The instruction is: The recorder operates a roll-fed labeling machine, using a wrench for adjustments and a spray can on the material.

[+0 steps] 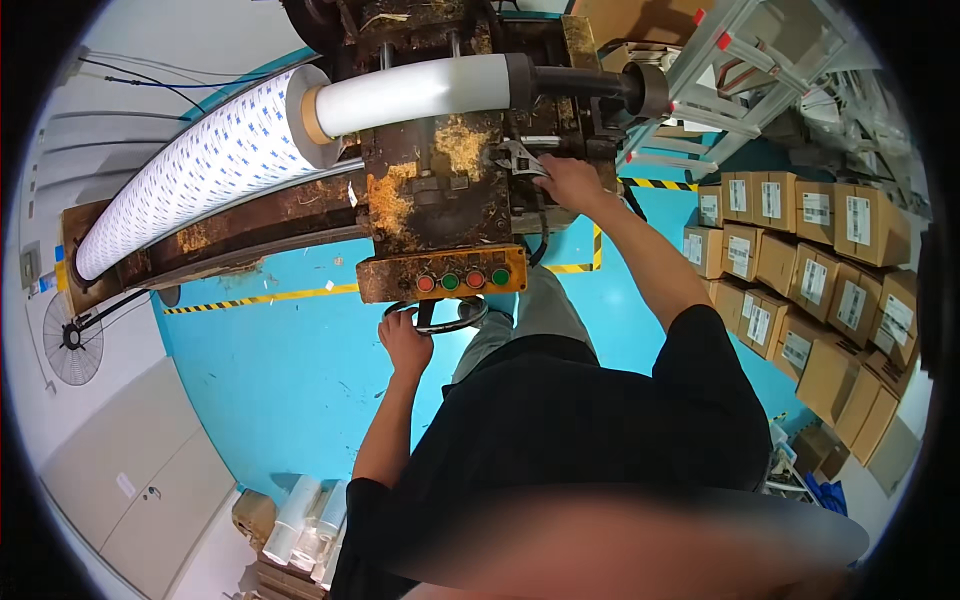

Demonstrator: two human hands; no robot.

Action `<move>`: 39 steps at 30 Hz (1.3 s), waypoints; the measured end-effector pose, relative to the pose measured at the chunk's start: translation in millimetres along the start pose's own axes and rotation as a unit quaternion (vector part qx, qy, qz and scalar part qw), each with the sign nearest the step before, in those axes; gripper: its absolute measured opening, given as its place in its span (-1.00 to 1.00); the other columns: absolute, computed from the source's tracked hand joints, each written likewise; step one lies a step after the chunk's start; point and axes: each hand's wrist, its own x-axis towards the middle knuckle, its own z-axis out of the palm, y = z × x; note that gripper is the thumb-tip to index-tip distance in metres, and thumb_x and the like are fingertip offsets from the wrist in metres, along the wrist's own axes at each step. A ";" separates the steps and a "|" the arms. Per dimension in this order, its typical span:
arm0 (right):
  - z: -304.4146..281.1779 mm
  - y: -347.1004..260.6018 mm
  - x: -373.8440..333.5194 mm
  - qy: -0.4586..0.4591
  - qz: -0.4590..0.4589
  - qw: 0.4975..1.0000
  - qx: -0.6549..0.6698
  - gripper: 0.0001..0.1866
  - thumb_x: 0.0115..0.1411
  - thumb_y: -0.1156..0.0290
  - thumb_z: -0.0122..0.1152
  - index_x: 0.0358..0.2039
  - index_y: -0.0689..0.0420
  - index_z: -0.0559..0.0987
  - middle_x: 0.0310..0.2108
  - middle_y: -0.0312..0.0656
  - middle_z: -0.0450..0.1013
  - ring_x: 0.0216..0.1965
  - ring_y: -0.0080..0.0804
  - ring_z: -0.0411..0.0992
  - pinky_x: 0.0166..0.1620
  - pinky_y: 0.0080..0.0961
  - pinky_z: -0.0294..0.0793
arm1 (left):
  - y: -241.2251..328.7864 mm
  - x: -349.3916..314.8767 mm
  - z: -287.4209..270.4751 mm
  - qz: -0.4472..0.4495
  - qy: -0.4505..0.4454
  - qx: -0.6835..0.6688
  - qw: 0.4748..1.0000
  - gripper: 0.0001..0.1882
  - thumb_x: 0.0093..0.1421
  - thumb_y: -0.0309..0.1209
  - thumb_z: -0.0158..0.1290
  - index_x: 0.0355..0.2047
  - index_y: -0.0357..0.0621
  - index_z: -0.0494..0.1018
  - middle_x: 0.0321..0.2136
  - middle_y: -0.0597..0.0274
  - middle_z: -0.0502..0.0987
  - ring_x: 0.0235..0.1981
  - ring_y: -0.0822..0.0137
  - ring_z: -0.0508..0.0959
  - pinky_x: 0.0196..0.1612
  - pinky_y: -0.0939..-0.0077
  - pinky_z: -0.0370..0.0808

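Observation:
My left hand (405,344) is closed round the left side of a metal handwheel (458,326), just below a yellow control box (372,283) with red and green buttons. In my right hand (574,184) is the handle of an adjustable wrench (521,158); its jaw end lies against the right part of the dirty brown machine (420,232). Whether the jaw grips a nut cannot be made out. Above the wrench runs a white roll (420,95) on a dark shaft (570,81). To its left is a wider roll with blue print (210,165).
Cardboard boxes (812,215) are stacked at the right, below a metal ladder (690,130). Yellow-black tape (255,300) crosses the blue floor (270,370). A fan (72,338) and a grey cabinet (130,470) stand at the left, and wrapped rolls (292,520) lie at lower left.

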 end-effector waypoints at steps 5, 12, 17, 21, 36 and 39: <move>-10.1 -20.1 0.9 -0.105 0.049 0.991 0.070 -0.60 0.18 0.12 0.17 -0.19 0.20 0.42 -0.40 0.05 0.50 -0.30 0.07 0.47 -0.30 -0.04 0.41 | -0.5 -1.3 0.5 0.007 0.005 -0.008 1.000 -0.66 -0.11 -0.55 0.07 -0.23 -0.14 0.46 -0.24 0.04 0.41 -0.12 -0.01 0.36 -0.02 0.12 0.23; -10.6 2.5 24.9 -0.116 -0.078 0.983 0.123 -0.53 0.25 0.03 0.08 -0.16 0.25 0.42 -0.36 0.08 0.48 -0.25 0.12 0.43 -0.19 -0.01 0.39 | -3.0 -2.6 2.8 -0.007 -0.012 0.020 1.000 -0.57 -0.14 -0.56 0.12 -0.17 -0.12 0.44 -0.19 0.02 0.43 -0.09 -0.03 0.37 0.02 0.11 0.24; -19.6 -6.3 18.4 -0.168 -0.031 0.958 0.229 -0.64 0.29 0.12 0.06 -0.23 0.21 0.37 -0.53 -0.10 0.41 -0.48 -0.18 0.44 -0.42 -0.25 0.40 | -1.8 -2.8 0.7 -0.012 -0.018 0.015 1.000 -0.59 -0.12 -0.56 0.12 -0.17 -0.11 0.44 -0.18 0.03 0.44 -0.08 -0.02 0.37 0.01 0.11 0.24; -31.1 -7.4 14.1 -0.275 0.064 0.882 0.378 -0.74 0.34 0.19 -0.03 -0.36 0.12 0.32 -0.65 -0.32 0.28 -0.67 -0.55 0.31 -0.59 -0.51 0.33 | 0.5 -2.0 -0.9 -0.021 -0.022 0.018 0.999 -0.60 -0.11 -0.55 0.10 -0.17 -0.12 0.44 -0.17 0.02 0.44 -0.08 -0.02 0.38 0.00 0.10 0.25; 14.8 -4.9 2.8 -0.171 0.068 0.910 0.371 -0.61 0.28 0.11 0.02 -0.34 0.25 0.35 -0.42 0.06 0.39 -0.37 -0.02 0.38 -0.31 -0.18 0.34 | 10.1 4.5 -3.0 -0.037 -0.014 0.026 0.999 -0.62 -0.14 -0.59 0.05 -0.22 -0.15 0.46 -0.22 0.04 0.40 -0.08 -0.02 0.35 0.10 0.01 0.18; 14.1 9.5 2.6 -0.069 -0.029 0.971 0.225 -0.56 0.27 0.07 0.04 -0.31 0.29 0.34 -0.39 0.14 0.38 -0.29 0.07 0.42 -0.27 -0.12 0.35 | 7.4 4.5 -4.3 -0.059 -0.054 0.019 0.997 -0.61 -0.11 -0.56 0.04 -0.18 -0.13 0.46 -0.20 0.07 0.41 -0.03 0.00 0.34 0.17 -0.05 0.12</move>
